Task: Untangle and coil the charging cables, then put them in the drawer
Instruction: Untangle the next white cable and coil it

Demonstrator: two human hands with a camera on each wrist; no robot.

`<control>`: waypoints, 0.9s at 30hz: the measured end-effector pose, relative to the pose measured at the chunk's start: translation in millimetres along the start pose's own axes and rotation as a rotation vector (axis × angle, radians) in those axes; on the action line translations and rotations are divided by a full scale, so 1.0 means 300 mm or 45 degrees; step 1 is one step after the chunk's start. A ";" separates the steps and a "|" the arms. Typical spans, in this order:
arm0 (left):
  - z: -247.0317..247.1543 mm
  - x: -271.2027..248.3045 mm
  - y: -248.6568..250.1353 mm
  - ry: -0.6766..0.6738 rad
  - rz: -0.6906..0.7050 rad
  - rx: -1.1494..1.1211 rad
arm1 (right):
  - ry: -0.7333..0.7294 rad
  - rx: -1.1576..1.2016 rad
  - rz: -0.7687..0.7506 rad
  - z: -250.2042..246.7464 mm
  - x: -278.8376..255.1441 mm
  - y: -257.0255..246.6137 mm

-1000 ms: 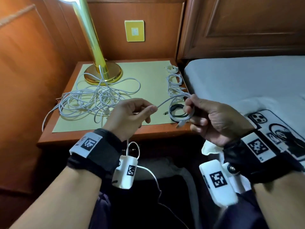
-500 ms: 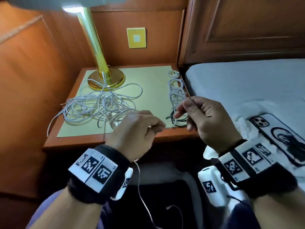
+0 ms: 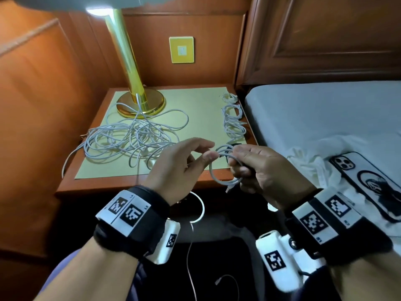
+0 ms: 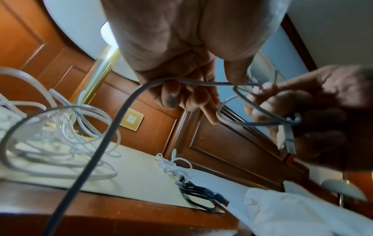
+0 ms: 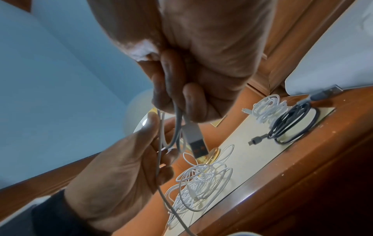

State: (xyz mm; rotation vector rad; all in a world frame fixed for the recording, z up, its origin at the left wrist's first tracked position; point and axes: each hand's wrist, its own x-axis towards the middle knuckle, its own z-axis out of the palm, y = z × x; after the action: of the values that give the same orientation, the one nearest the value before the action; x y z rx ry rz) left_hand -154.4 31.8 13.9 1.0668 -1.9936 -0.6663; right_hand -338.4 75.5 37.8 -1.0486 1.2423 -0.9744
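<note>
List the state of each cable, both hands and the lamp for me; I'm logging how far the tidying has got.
Held cable: partly coiled into loops, its tail hanging below the nightstand edge.
Right hand: grips the loops and USB plug.
Left hand: pinches the strand, feeding it.
White tangle: loose, not untangled.
White coiled cables: coiled, on the nightstand.
Black cable: coiled, on the nightstand.
Lamp: lit.

— Which cables are white?
— The tangled heap on the pale yellow mat, and the small bundles far right. The near coil is black.
— And the lamp?
— The lamp is shiny gold, the nightstand reddish-brown wood. The wrist bands are black with black-and-white square codes.
</note>
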 end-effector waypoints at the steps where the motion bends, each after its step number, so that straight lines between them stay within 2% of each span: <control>1: 0.000 0.000 0.000 -0.038 -0.033 -0.051 | 0.001 0.016 0.013 -0.001 -0.001 0.000; 4: 0.002 -0.001 -0.008 -0.117 -0.102 -0.165 | 0.041 0.059 0.057 -0.004 -0.002 -0.005; 10: 0.017 0.012 -0.010 -0.020 0.002 -0.049 | 0.088 0.021 0.140 0.003 0.003 -0.015; 16: 0.031 0.013 0.027 -0.251 -0.125 -0.059 | 0.004 -0.258 0.010 0.007 -0.003 -0.011; 21: 0.037 0.038 0.051 -0.237 -0.187 -0.290 | 0.068 -0.220 0.015 0.008 0.008 -0.021; 23: 0.042 0.043 0.042 -0.300 -0.166 -0.307 | 0.129 -0.216 -0.002 0.004 0.013 -0.019; 25: 0.055 0.045 0.015 -0.333 -0.154 -0.285 | 0.181 -0.086 0.014 -0.009 0.013 -0.023; 27: 0.070 0.039 -0.012 -0.216 -0.123 -0.257 | 0.188 0.047 0.038 -0.021 0.007 -0.029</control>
State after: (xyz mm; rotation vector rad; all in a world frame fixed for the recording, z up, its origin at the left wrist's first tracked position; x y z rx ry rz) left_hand -174.0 21.9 3.7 1.0170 -1.9757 -1.0172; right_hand -344.7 71.0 45.6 -0.9403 1.3513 -1.0635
